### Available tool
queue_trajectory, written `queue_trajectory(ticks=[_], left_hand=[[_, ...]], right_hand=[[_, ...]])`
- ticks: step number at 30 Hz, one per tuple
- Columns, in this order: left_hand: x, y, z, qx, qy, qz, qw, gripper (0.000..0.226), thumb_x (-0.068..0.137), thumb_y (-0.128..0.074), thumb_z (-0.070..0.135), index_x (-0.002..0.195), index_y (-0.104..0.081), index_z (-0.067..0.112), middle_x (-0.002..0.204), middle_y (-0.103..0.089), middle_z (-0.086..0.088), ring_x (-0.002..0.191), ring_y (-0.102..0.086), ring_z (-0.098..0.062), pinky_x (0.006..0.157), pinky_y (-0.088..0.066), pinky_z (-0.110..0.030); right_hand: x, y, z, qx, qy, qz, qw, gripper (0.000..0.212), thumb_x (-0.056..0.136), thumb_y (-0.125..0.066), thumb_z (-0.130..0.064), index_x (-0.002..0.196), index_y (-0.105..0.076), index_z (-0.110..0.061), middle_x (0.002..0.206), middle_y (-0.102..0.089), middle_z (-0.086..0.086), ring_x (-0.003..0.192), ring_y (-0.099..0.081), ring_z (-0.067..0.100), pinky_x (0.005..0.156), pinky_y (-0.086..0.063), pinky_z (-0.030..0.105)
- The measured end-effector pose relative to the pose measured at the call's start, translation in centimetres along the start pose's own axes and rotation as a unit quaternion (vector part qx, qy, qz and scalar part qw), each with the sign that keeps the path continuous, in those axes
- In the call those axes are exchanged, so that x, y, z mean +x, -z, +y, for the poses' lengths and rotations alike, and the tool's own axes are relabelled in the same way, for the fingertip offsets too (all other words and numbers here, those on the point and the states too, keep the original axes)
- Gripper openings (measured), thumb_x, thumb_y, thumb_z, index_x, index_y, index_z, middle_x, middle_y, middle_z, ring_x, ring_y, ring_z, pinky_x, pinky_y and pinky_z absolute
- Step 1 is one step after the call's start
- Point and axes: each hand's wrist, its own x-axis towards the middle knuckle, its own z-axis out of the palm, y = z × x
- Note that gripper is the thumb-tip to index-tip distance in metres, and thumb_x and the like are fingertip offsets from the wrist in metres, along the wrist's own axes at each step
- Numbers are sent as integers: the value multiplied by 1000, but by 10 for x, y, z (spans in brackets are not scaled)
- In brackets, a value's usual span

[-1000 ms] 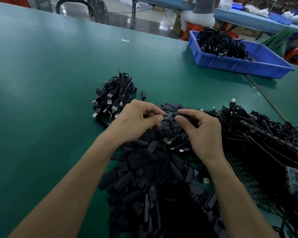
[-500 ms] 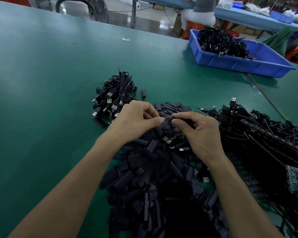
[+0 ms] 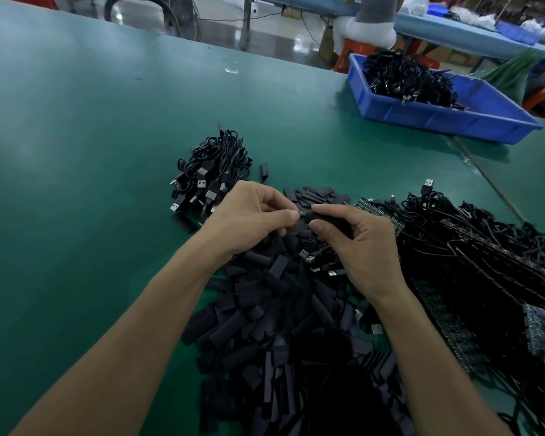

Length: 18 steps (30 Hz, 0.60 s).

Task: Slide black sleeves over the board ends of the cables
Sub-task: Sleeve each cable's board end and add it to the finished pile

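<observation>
Black sleeve (image 3: 330, 219) within right hand (image 3: 370, 247) grip

Left hand (image 3: 249, 218) and right hand (image 3: 359, 247) close together; black sleeve (image 3: 326, 218) now covers most of the board end (image 3: 302, 213).

Above the sleeve pile (image 3: 280, 325) on the green table (image 3: 76, 152), the right hand (image 3: 365, 247) pinches a black sleeve (image 3: 326, 217). The left hand (image 3: 252, 215) pinches a cable end (image 3: 301, 213) touching it. A blue tray (image 3: 453, 119) stands far right.
</observation>
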Motion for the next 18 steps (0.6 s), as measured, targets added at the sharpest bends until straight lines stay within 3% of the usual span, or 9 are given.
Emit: queue_trajectory(ticks=[5, 11, 18], left_hand=[[-1, 0, -1, -21, -13, -3, 1000, 4, 88, -76, 12, 87, -73, 14, 70, -76, 0, 62, -67, -7, 64, -53, -15], [-1, -4, -1, 7, -43, 9, 999, 8, 88, -76, 14, 85, -73, 21, 73, -76, 3, 70, -70, -7, 76, -57, -25], [-2, -2, -3, 25, -62, 2, 998, 8, 89, -76, 16, 86, -71, 21, 70, -74, 5, 64, -68, -4, 64, -50, -13]], right_hand=[[1, -1, 0, 4, 9, 7, 1000, 16, 83, -73, -31, 97, -72, -40, 82, -74, -19, 75, -71, 6, 76, -57, 27], [1, -3, 3, 21, -2, 28, 999, 19, 88, -74, -12, 94, -74, -31, 75, -75, -7, 64, -70, 10, 66, -58, 27], [4, -1, 4, 30, -13, 0, 999, 23, 86, -76, -13, 98, -74, -33, 81, -76, -11, 67, -70, 10, 71, -56, 24]])
